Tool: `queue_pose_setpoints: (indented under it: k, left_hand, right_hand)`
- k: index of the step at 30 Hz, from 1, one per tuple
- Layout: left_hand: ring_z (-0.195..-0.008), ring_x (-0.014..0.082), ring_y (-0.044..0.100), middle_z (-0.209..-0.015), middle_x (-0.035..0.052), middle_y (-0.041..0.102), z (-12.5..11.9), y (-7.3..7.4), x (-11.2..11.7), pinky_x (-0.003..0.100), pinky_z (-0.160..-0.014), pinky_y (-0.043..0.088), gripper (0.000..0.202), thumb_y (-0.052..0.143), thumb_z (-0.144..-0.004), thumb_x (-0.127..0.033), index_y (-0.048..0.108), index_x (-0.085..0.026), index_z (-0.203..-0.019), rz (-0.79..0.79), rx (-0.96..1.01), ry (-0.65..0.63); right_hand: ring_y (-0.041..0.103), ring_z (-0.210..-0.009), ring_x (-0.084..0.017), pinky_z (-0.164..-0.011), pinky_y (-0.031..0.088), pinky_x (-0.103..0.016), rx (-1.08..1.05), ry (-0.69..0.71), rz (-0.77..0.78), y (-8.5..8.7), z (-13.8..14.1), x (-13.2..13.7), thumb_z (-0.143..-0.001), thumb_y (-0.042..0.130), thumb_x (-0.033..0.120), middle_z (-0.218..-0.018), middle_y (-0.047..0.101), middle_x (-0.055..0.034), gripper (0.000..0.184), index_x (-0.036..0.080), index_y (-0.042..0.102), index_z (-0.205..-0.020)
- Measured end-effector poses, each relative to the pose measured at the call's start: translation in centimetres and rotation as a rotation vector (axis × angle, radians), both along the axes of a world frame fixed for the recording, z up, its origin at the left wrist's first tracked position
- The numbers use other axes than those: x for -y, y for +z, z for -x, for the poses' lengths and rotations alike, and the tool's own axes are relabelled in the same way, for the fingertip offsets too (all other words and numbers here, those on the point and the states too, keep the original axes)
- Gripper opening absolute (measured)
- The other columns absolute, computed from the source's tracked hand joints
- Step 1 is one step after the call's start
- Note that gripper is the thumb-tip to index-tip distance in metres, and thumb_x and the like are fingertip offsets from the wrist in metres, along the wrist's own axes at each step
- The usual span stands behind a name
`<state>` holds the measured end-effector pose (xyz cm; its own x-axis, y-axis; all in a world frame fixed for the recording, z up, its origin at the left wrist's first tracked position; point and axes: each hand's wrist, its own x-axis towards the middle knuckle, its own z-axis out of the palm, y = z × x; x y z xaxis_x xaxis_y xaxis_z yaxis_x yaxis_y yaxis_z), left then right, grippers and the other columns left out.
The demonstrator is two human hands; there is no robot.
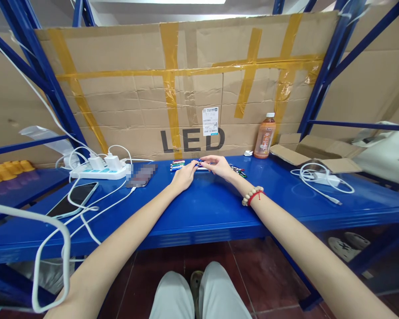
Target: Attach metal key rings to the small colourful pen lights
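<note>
Both of my hands meet over the back middle of the blue shelf (pixel 206 208). My left hand (pixel 184 175) is closed in a pinch at a small dark-blue piece (pixel 198 163). Thumb and fingers of my right hand (pixel 219 167) close on the same piece from the other side; its exact kind is too small to tell. Beside my left hand lies a group of slim pen-like sticks (pixel 177 165) in blue, green and red. A loose heap of small dark and coloured pieces (pixel 238 170) lies behind my right wrist. Something white shows partly beneath my fingers.
On the left are a white power strip (pixel 101 173) with chargers, a phone (pixel 76 198), another phone (pixel 142 176) and loose white cables. An orange drink bottle (pixel 265 136), an open cardboard box (pixel 314 148) and a coiled white cable (pixel 322 178) stand right. Cardboard (pixel 129 106) backs the shelf.
</note>
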<state>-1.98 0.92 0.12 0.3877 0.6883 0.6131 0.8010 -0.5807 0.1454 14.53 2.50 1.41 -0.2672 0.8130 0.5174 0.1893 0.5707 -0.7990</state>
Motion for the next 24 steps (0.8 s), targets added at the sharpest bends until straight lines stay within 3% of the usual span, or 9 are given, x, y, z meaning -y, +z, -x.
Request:
queue_pose_setpoints:
  k: [6, 11, 24]
  left_hand:
    - [-0.086, 0.0184, 0.057, -0.099, 0.0042, 0.058, 0.1, 0.2, 0.1, 0.027, -0.07, 0.042, 0.028, 0.023, -0.091, -0.03, 0.044, -0.021, -0.107, 0.054, -0.024, -0.039]
    - [-0.097, 0.0179, 0.053, -0.108, 0.0042, 0.055, 0.1, 0.1, 0.1, 0.026, -0.076, 0.041, 0.027, 0.024, -0.091, -0.029, 0.043, -0.02, -0.108, 0.002, -0.034, -0.083]
    - [-0.089, 0.0203, 0.056, -0.098, 0.0057, 0.057, 0.1, 0.3, 1.1, 0.026, -0.065, 0.041, 0.023, 0.024, -0.091, -0.029, 0.041, -0.017, -0.102, -0.068, -0.158, -0.015]
  right_hand:
    - [0.045, -0.048, -0.006, -0.04, 0.033, -0.018, 0.047, 0.083, -0.029, 0.2, -0.5, -0.4, -0.058, 0.066, 0.04, -0.074, 0.064, -0.0086, 0.048, 0.007, 0.066, -0.094]
    - [0.045, -0.049, -0.006, -0.04, 0.033, -0.018, 0.055, 0.108, -0.04, -0.1, -0.9, -1.3, -0.057, 0.067, 0.04, -0.082, 0.064, -0.0096, 0.045, 0.01, 0.067, -0.09]
    - [0.049, -0.052, -0.009, -0.036, 0.034, -0.018, 0.024, 0.105, -0.04, -0.3, -0.6, -0.7, -0.056, 0.068, 0.04, -0.087, 0.064, -0.0107, 0.042, 0.009, 0.069, -0.085]
